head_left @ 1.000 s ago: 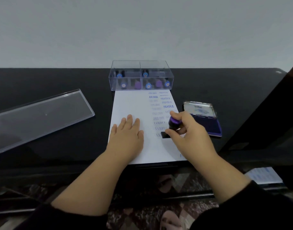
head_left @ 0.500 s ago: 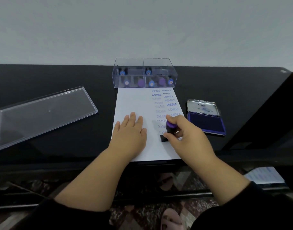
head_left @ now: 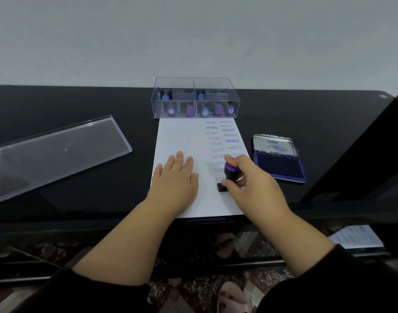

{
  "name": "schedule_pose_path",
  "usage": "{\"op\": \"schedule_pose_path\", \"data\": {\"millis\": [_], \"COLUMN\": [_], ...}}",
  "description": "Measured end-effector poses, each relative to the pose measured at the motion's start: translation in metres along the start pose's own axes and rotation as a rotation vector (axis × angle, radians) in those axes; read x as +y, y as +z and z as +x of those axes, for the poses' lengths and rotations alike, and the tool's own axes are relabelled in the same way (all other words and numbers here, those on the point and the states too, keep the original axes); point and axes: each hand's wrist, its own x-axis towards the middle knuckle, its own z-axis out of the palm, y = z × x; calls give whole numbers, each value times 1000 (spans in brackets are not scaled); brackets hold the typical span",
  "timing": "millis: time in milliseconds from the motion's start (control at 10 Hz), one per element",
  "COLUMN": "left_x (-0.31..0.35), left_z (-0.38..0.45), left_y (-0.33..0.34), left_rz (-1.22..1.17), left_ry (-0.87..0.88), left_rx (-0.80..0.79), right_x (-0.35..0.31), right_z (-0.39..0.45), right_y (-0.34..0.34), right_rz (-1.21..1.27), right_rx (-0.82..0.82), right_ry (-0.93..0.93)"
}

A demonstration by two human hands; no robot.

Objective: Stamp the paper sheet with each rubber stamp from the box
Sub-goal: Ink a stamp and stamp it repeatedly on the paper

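A white paper sheet [head_left: 182,136] lies on the black table, its right half covered with blue prints reading AIR MAIL, FRAGILE, FAX OUT and SAMPLE. My left hand [head_left: 174,180] rests flat on the sheet, fingers spread. My right hand [head_left: 250,184] grips a rubber stamp [head_left: 230,171] with a purple knob and black base, its base down on the paper below the SAMPLE prints. Behind the sheet stands a clear box [head_left: 195,98] with several blue and purple stamps inside.
An open blue ink pad [head_left: 278,162] with a metal lid lies right of the sheet. The clear box lid [head_left: 56,152] lies at the left. The black table [head_left: 295,114] ends just below the sheet; floor, a foot and some paper show beneath.
My right hand has brought the stamp slightly down and left, from just above the paper onto it. The left hand has stayed flat on the sheet.
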Motion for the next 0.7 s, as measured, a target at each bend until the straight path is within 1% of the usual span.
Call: {"op": "schedule_pose_path", "data": {"millis": [200,400,700], "left_x": [0,2,6], "left_z": [0,-3,-9], "left_y": [1,3,6], "left_rz": [1,-13,-13], "left_ry": [1,-6,-20], "left_rx": [1,39,70], "right_x": [1,0,1], "right_z": [0,0,-1], "right_y": [1,2,1], "right_rz": [10,19,58], "right_rx": [1,15,-11], "right_ry": [-5,-7,-35]}}
